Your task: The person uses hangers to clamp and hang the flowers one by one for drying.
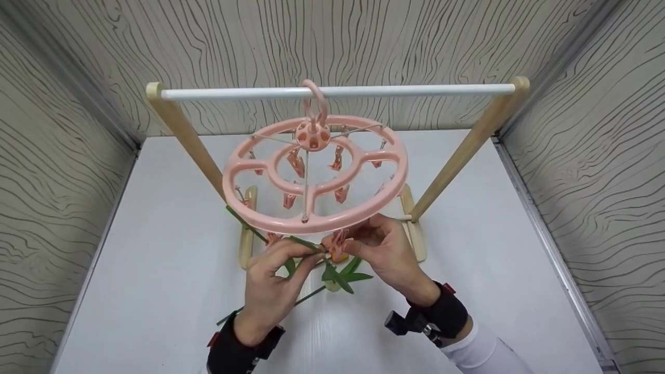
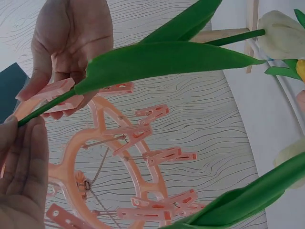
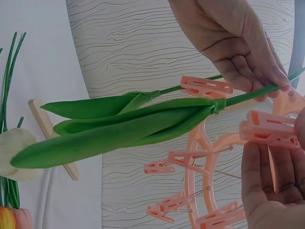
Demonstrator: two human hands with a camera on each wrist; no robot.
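Note:
My left hand (image 1: 275, 278) pinches the green stem (image 2: 53, 102) of an artificial tulip; its long leaves (image 2: 162, 67) and white bloom (image 2: 285, 36) hang below. Right beside it, my right hand (image 1: 392, 254) holds a pink clothespin (image 3: 270, 130) between thumb and fingers. This clothespin belongs to a round pink hanger (image 1: 311, 227), and the stem runs close to its jaws. Another leafy stem (image 3: 170, 88) hangs at a neighbouring clothespin (image 3: 207, 87) on the hanger's left side. The hanger's ring covers part of my right fingers in the head view.
The hanger hooks over a white rod (image 1: 234, 93) between wooden posts (image 1: 457, 150) with wooden feet (image 1: 418, 239). Several more clothespins dangle from its rings. On the white table (image 1: 171, 291), below the hands, are more flowers, including an orange-yellow bloom (image 3: 7, 218). Patterned walls enclose the table.

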